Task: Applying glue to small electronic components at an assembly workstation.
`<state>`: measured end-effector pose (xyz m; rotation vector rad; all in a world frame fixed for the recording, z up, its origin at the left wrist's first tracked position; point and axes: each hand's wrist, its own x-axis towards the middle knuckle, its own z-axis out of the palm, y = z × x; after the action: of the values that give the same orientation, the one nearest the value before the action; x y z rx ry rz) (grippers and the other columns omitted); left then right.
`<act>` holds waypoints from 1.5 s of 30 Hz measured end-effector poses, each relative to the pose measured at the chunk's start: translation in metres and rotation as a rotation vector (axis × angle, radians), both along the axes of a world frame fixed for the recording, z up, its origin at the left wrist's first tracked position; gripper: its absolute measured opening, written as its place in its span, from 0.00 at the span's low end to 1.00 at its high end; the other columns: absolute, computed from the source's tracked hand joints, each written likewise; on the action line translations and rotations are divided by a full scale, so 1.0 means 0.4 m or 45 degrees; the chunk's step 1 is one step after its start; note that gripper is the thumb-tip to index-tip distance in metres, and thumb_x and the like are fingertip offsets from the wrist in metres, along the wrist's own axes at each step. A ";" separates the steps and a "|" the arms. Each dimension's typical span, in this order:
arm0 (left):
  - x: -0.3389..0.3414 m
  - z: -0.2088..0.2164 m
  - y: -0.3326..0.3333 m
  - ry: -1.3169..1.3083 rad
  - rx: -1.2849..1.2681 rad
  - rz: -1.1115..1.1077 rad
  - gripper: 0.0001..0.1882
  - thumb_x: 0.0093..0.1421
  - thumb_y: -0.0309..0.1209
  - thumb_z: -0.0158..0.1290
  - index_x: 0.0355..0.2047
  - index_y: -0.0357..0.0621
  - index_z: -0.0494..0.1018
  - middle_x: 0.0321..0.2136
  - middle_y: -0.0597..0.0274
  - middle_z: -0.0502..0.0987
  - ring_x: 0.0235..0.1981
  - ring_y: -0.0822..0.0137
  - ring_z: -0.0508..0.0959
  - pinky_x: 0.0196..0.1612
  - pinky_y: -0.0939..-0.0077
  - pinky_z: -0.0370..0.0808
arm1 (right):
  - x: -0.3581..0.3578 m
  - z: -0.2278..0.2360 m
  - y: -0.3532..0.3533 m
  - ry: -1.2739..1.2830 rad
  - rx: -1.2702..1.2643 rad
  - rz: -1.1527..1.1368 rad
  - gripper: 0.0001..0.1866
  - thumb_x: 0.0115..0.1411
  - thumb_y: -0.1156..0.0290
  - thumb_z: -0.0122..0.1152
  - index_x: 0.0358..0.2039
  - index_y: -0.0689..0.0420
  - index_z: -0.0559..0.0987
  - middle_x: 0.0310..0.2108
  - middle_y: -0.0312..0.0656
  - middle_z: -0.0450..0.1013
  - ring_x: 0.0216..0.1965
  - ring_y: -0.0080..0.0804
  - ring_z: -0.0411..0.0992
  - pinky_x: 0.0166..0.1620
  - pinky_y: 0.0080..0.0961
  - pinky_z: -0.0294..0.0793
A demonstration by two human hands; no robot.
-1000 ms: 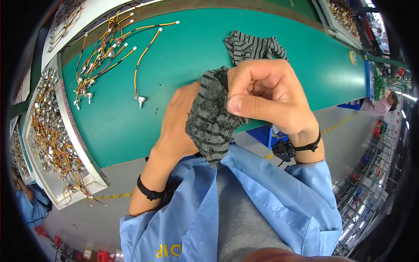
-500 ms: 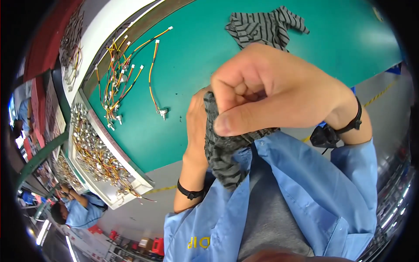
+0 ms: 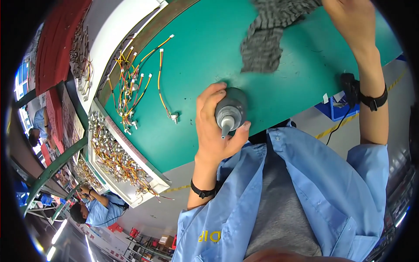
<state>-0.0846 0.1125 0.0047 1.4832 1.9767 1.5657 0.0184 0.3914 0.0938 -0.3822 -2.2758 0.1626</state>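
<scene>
My left hand point(image 3: 210, 122) is wrapped round a dark squeeze bottle point(image 3: 235, 104) with a pale collar and a narrow grey nozzle. The nozzle points toward my body, above the table's near edge. At the upper right, my right hand point(image 3: 352, 24) reaches over the table, its fingers largely cut off by the frame's top. Grey-and-black striped cloth point(image 3: 262, 49) lies left of that hand, blurred, with its upper end close to the fingers. Whether the fingers grip it cannot be made out.
Cabled metal components point(image 3: 131, 89) lie in a loose cluster on the green table point(image 3: 196, 56), one component point(image 3: 174, 117) apart. A white tray point(image 3: 159, 182) of similar parts stands left. A blue bin point(image 3: 338, 109) sits beyond the near edge. Another person point(image 3: 102, 209) works at far left.
My right hand has moved from over my left hand to the upper right. The striped cloth has left my left hand and is at the back, uncovering the bottle.
</scene>
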 end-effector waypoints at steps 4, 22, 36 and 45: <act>0.009 0.039 -0.017 0.304 -0.213 0.108 0.36 0.43 0.35 0.65 0.49 0.35 0.61 0.44 0.47 0.69 0.45 0.56 0.72 0.49 0.63 0.68 | 0.019 -0.009 -0.008 -0.200 0.150 -0.035 0.06 0.56 0.77 0.58 0.26 0.61 0.70 0.14 0.35 0.64 0.13 0.18 0.57 0.19 0.19 0.53; 0.027 0.131 -0.111 -0.469 0.223 -0.023 0.37 0.44 0.20 0.62 0.54 0.29 0.58 0.44 0.45 0.71 0.46 0.60 0.74 0.48 0.69 0.71 | 0.039 -0.166 -0.502 0.359 -1.889 0.847 0.37 0.54 0.45 0.54 0.49 0.68 0.65 0.44 0.48 0.67 0.45 0.32 0.68 0.47 0.25 0.65; 0.124 0.127 -0.184 -0.698 0.672 0.028 0.31 0.51 0.37 0.62 0.48 0.28 0.66 0.45 0.46 0.68 0.46 0.59 0.71 0.48 0.66 0.68 | 0.025 -0.174 -0.687 1.118 -2.117 1.008 0.48 0.45 0.36 0.61 0.56 0.57 0.56 0.43 0.43 0.63 0.44 0.35 0.67 0.49 0.32 0.66; 0.197 0.169 -0.205 -0.707 0.741 0.014 0.27 0.51 0.35 0.62 0.45 0.31 0.67 0.44 0.47 0.68 0.45 0.59 0.72 0.48 0.66 0.68 | 0.052 -0.196 -0.685 1.192 -1.688 1.462 0.55 0.33 0.40 0.73 0.57 0.51 0.55 0.41 0.39 0.61 0.44 0.34 0.64 0.48 0.35 0.66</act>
<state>-0.0058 0.0306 0.0724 1.0051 1.2781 2.3657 0.0392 0.1173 0.0154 0.3792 -0.9104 1.9526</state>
